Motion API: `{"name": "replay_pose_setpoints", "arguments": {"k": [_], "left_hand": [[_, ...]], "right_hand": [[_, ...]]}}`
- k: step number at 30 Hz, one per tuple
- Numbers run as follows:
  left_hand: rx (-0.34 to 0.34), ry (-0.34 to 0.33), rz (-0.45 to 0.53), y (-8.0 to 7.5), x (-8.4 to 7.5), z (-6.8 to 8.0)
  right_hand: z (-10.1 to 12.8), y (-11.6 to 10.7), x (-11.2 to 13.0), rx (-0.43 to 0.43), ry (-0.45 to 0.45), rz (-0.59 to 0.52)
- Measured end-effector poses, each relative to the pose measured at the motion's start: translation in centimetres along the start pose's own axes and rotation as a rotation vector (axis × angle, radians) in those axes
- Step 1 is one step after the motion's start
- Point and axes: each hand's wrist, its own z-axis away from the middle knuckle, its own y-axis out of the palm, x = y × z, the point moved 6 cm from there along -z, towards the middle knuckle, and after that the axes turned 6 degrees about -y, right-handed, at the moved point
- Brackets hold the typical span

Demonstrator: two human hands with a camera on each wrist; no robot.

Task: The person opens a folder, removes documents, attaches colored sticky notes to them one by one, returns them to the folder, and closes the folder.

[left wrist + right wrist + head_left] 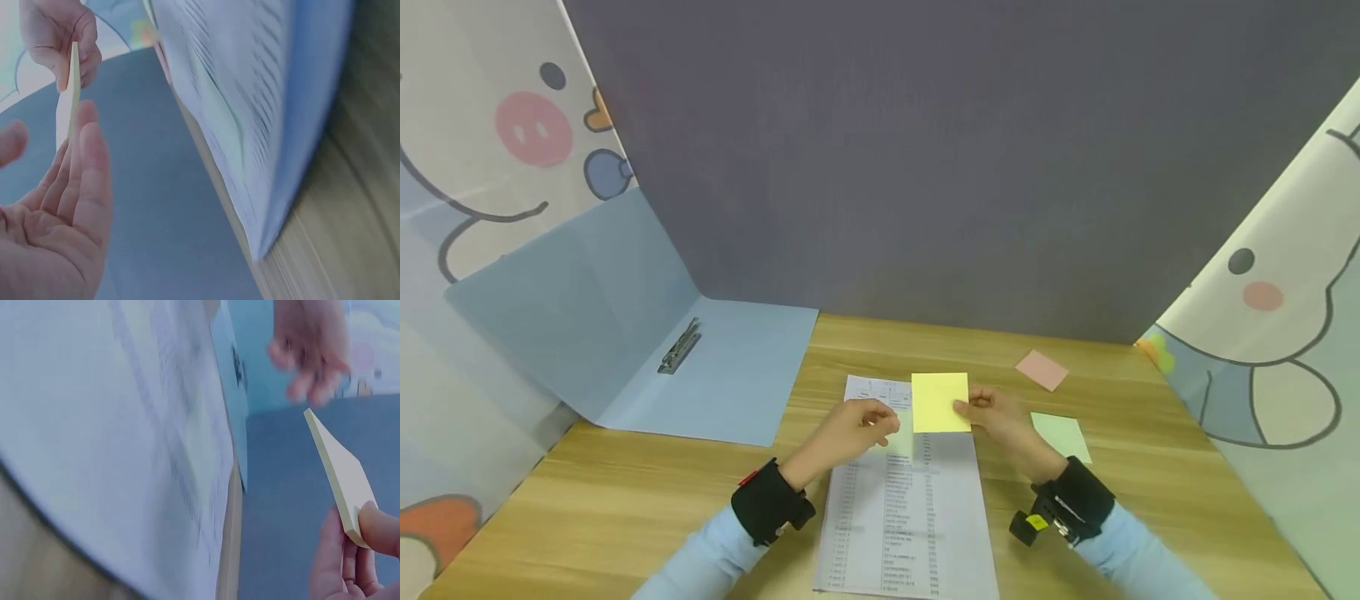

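Observation:
A yellow sticky-note pad [940, 402] hangs above the printed sheet [906, 500], pinched at its right edge by my right hand [996, 417]. In the right wrist view the yellow pad [337, 472] shows as a thick wedge under my thumb. My left hand [853, 429] hovers just left of the pad with relaxed fingers and holds nothing. The left wrist view shows my left hand's open palm [59, 219] close to the pad's edge [67, 97], not touching it.
An open blue folder [625, 350] with a metal clip [680, 346] lies at the left. A pink pad [1042, 369] and a green pad [1060, 435] lie on the wooden table [1150, 467] at the right. Cartoon-printed screens stand on both sides.

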Motion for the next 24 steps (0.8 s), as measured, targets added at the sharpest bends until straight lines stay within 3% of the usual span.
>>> {"name": "replay_pose_setpoints", "arguments": {"k": [5,17,21,24], "left_hand": [[0.037,-0.042,0.007,0.8,-0.6,0.3],[-0.017,-0.021,0.017,0.6,-1.4,0.8],[-0.014,-0.033,0.052,0.6,-1.3,1.0],[0.005,-0.030,0.073,0.7,-1.3,1.2]], "right_hand": [[2.0,1.7,0.7,0.022,0.002,-0.012],[2.9,3.2,0.8,0.052,-0.004,-0.140],[2.9,3.6,0.9,0.139,-0.028,-0.218],[3.0,4.3,1.1,0.268,-0.043,-0.343]]}}
